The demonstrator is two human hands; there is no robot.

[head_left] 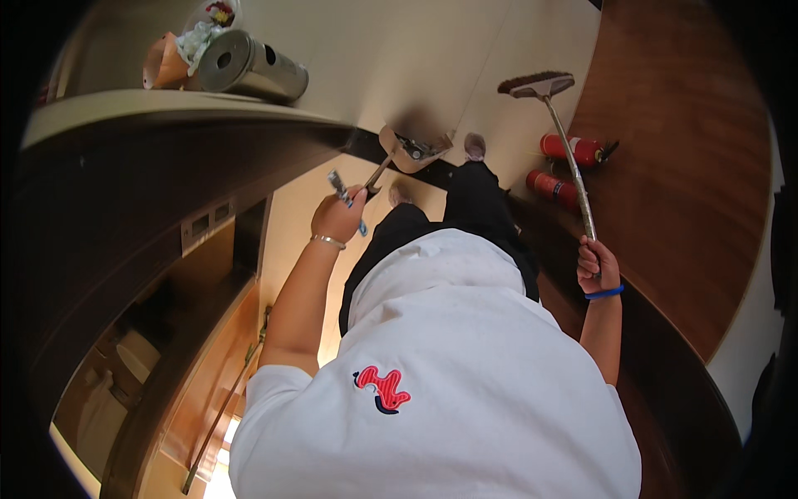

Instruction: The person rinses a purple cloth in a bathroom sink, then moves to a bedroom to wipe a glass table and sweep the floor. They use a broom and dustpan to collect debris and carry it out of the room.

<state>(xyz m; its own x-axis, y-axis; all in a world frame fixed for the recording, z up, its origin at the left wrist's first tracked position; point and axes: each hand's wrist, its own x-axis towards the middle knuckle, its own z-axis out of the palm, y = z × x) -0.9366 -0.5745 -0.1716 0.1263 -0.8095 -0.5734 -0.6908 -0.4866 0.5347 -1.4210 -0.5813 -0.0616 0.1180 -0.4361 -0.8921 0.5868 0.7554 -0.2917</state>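
My left hand [339, 214] is closed round the handle of a dustpan [389, 140], which hangs low in front of my feet. Some debris [417, 151] lies in the pan, and a blurred dark patch hides part of its far side. A slim blue and silvery object [339, 185] also sticks out of the same fist; its kind is unclear. On the right, my right hand [598, 264] grips the long pole of a broom [565, 137]. The broom's dark bristle head [536, 84] is raised at the far end, apart from the dustpan.
Two red fire extinguishers [573, 150] are beside the broom pole, near a brown wooden panel [682, 166]. At the far left are a metal cylindrical bin [253, 66] and wrapped flowers [198, 43]. A dark doorway frame [125, 166] runs along my left, with a long stick [224, 399] behind it.
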